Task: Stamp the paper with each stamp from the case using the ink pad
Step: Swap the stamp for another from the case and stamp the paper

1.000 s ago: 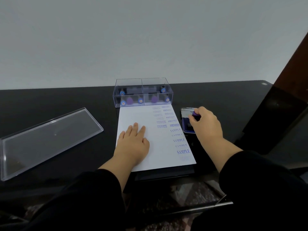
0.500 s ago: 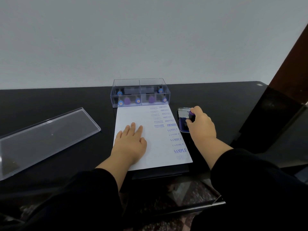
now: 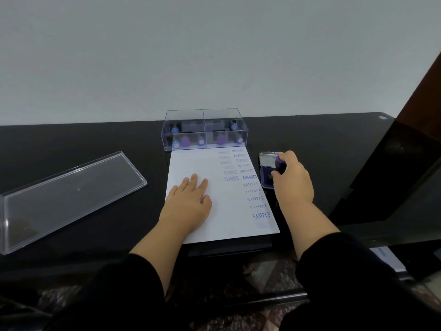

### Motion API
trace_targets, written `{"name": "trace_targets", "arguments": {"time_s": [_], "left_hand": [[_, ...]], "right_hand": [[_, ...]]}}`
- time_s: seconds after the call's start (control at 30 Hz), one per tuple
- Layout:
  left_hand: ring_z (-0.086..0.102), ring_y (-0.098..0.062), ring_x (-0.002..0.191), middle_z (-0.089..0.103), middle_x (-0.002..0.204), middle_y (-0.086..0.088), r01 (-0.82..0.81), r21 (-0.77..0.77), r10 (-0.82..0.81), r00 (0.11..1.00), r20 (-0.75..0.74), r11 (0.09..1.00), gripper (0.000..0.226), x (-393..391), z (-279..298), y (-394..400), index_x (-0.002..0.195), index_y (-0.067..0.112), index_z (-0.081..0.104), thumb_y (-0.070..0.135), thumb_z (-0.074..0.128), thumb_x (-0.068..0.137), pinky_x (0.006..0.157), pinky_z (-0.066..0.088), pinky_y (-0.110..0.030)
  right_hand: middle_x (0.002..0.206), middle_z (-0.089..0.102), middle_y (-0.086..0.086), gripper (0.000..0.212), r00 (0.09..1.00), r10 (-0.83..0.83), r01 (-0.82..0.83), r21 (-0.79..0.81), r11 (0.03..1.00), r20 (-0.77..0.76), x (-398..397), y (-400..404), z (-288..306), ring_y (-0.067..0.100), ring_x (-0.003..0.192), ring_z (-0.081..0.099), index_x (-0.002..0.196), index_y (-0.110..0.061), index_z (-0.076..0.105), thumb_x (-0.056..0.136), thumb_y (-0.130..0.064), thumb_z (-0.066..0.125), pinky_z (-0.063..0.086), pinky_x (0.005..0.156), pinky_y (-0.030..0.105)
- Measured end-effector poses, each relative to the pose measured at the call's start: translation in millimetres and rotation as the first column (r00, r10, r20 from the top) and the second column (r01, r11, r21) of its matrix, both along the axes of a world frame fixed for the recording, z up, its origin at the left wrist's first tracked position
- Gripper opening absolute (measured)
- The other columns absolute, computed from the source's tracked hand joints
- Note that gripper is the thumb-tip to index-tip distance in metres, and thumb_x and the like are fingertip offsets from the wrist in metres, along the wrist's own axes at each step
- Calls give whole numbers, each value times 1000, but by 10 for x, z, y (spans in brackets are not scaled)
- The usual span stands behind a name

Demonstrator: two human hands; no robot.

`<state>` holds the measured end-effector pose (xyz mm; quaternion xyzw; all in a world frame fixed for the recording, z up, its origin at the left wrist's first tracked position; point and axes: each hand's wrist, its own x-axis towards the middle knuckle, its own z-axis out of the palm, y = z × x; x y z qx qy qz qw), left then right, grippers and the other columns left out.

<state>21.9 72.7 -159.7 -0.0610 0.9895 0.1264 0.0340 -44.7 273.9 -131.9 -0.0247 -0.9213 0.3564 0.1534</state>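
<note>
A white paper [image 3: 191, 163] lies on the black table [image 3: 310, 139], with blue EXPRESS, AMENDED and SAMPLE prints down its right side. My left hand [image 3: 187, 201] rests flat on the paper with fingers straight. My right hand [image 3: 292, 180] grips a purple stamp [image 3: 279, 163] and holds it down on the blue ink pad [image 3: 266, 176] just right of the paper. The pad's open lid [image 3: 268, 158] lies behind it. A clear case [image 3: 205, 130] at the paper's far edge holds several blue and purple stamps.
The clear case lid [image 3: 69, 199] lies flat on the table at the left. A dark upright panel [image 3: 393, 175] stands close to the right of my right hand. A wall rises behind the table's far edge.
The camera view shifted slightly. My right hand stays on the ink pad with the stamp, and my left hand stays flat on the paper.
</note>
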Motion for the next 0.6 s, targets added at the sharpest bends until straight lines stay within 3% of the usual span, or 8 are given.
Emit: {"name": "trace_targets", "arguments": {"time_s": [0.3,0.5,0.6], "left_hand": [[-5,-15,147,-7,160,3,-8,-11,9,1000,12,1000,52,-19,-16,-11,152,28,5,31,17,102,117,-4,-33],[-9,-15,146,-12,159,1,-13,-7,13,1000,25,1000,52,-16,-15,-9,152,28,1,32,15,102,117,-6,-33],[-11,-15,146,-14,159,0,-18,-10,18,999,30,1000,53,-19,-9,-8,152,25,-1,33,15,102,117,-6,-33]], "right_hand": [[90,48,-4,19,999,6,-5,27,1000,-34,-10,7,-17,18,80,45,106,-20,50,91,-10,55,35,58,30],[119,59,-3,25,999,37,-40,-70,997,-38,-31,5,45,14,85,49,114,-21,50,92,-10,56,39,63,28],[119,60,-3,26,994,108,-112,-134,985,-36,9,-75,96,17,93,57,114,-20,50,91,-11,59,41,63,23]]}}
